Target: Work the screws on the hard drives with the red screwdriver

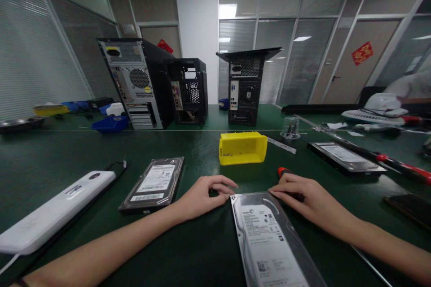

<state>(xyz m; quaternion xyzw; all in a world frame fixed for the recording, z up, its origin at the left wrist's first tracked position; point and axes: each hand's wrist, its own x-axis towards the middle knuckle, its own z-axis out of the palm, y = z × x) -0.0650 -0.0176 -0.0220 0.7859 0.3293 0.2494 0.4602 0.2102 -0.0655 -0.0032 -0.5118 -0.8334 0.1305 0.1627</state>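
Bare silver-cased hard drive with white label (269, 237), flat on dark green desk (202, 152), label up, reaching to the near edge at centre. Left hand (205, 195) at its far left corner, fingers curled loosely, tips touching the corner; nothing gripped. Right hand (305, 197) at the far right corner, palm down, fingers resting narrow over a red-handled screwdriver (283, 171) lying just beyond the drive; cannot tell whether handle is actually clasped.

Second silver hard drive with white label (153, 184) lying left of the left hand, apart from it. Third flat drive, dark-edged (346, 157), toward the right edge. Yellow plastic parts bin (242, 148) at mid-desk, beyond both hands, small bits inside. White oblong power bank with cable (54, 210) near the left edge. Three black computer tower cases (188, 85) standing along the far edge.

Judged progress: early. Drive cover on, nothing lifted; screws too small to tell. Opening work all left.
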